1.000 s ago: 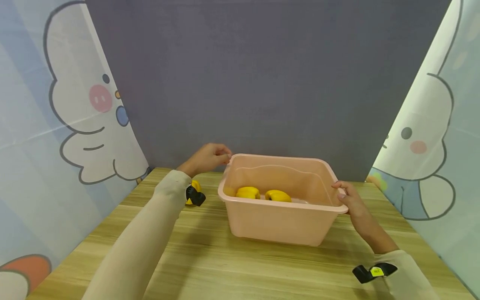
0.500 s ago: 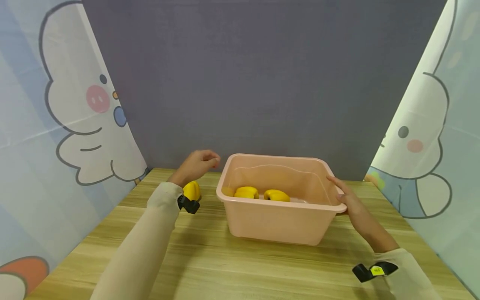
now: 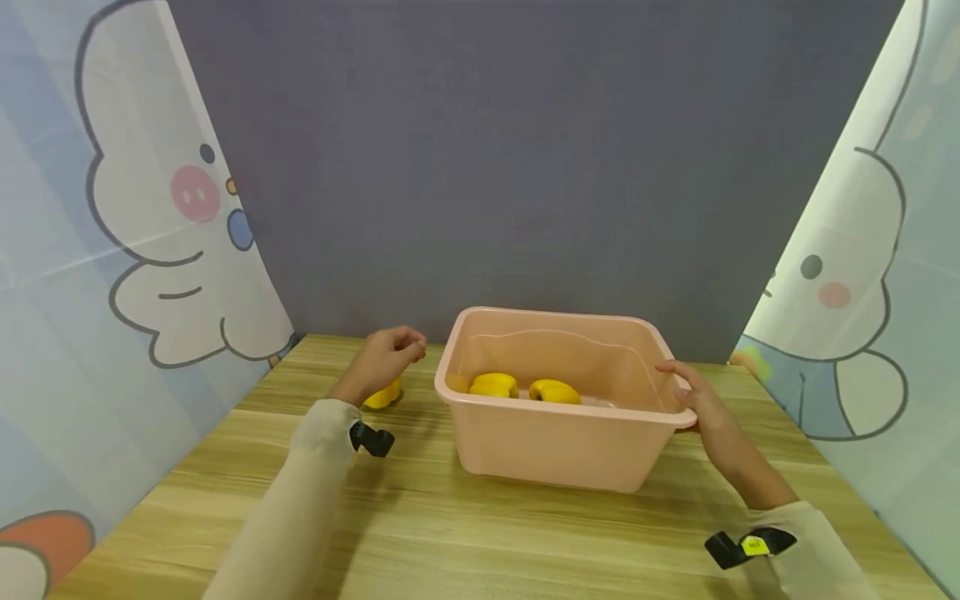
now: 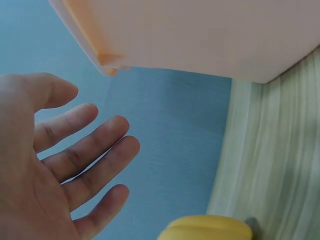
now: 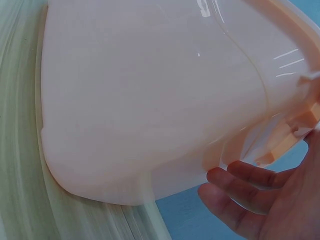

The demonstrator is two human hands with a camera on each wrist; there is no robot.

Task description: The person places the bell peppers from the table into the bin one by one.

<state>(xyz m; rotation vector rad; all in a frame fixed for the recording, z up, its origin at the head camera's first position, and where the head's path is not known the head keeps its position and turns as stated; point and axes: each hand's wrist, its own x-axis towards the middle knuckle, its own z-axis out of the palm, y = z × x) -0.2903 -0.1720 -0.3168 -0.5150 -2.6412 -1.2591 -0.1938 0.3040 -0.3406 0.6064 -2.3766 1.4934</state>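
Observation:
A pink plastic bin (image 3: 555,442) stands on the wooden table, with two yellow bell peppers (image 3: 493,385) lying inside. My right hand (image 3: 708,417) grips its right rim, thumb over the edge; from below, the right wrist view catches the fingers (image 5: 245,187) against the outer wall. Left of the bin, my left hand (image 3: 381,358) hangs in the air, fingers loosely bent and holding nothing. Another yellow bell pepper (image 3: 385,395) sits on the table beneath that hand, partly hidden by it. Its top shows at the bottom of the left wrist view (image 4: 207,229).
A dark grey panel (image 3: 510,158) rises behind the table (image 3: 465,542). Curtains printed with cartoon animals hang along the left side (image 3: 60,333) and the right side (image 3: 922,350).
My left hand has left the bin's left rim and moved left and down to over the pepper on the table. The right hand stays at the rim; the bin has hardly moved.

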